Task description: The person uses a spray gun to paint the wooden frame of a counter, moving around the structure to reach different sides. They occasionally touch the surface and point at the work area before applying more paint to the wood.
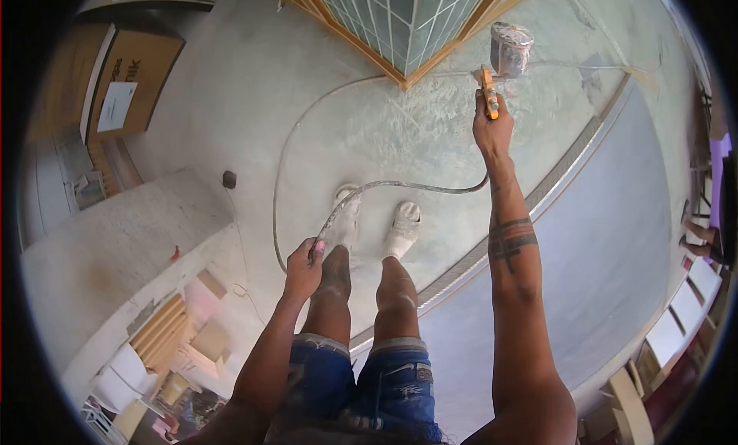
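My right hand [493,128] is wrapped round the grip of a spray gun [490,93] with an orange body. A paint-smeared metal cup [510,51] sits on the gun, close to the right side of a framed panel structure. From the gun's grip a grey hose [419,187] curves down and across to my left hand [304,267], which is closed round it near my knee. Past that hand the hose loops up over the floor. Ahead stands the structure of greenish panels [411,26] with white lines and a wooden frame [405,84], one corner pointing at me.
Cardboard boxes [127,80] stand at the left. A low ledge [123,230] and wood pieces [160,333] lie at lower left. A metal-edged step or channel [569,168] runs diagonally on the right. My dusty shoes [405,224] are on the floor. Another person's hand [698,241] shows at far right.
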Demonstrator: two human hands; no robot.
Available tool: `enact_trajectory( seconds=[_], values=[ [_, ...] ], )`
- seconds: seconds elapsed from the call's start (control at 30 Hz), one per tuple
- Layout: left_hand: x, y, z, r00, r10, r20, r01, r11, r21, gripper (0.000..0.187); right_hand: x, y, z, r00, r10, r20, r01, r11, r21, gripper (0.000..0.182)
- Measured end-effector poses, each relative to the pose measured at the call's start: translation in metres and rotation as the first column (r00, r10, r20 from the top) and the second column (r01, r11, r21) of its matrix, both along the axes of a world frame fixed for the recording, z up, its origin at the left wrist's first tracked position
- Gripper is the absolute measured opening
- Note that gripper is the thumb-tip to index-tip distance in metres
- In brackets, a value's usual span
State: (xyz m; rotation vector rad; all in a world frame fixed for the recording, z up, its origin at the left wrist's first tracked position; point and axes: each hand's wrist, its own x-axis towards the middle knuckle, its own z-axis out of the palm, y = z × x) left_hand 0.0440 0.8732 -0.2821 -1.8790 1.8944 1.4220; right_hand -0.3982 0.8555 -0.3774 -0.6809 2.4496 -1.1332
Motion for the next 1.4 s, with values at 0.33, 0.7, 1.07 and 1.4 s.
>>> enact_trajectory(
  seconds=[0.33,0.7,1.07,1.4],
  values=[
    [0.018,0.027,0.011,0.998,0.026,-0.066,-0.026,1.0,0.0,0.029,0.033,0.014,0.089,0.98,-0.006,-0.198,-0.028,0.985,-0.17,0.023],
    [0.029,0.029,0.048,0.986,0.012,-0.164,-0.01,1.0,0.013,0.027,0.064,0.038,0.206,0.906,-0.119,-0.406,-0.018,0.948,-0.317,0.029],
    [0.026,0.03,0.068,0.948,0.009,-0.319,-0.034,0.997,-0.074,0.028,0.078,0.039,0.311,0.818,-0.231,-0.528,-0.122,0.826,-0.55,0.023],
    [0.023,0.028,0.071,0.926,-0.001,-0.377,-0.053,0.99,-0.134,0.028,0.086,0.033,0.349,0.86,-0.235,-0.452,-0.099,0.792,-0.602,0.015]
  ],
)
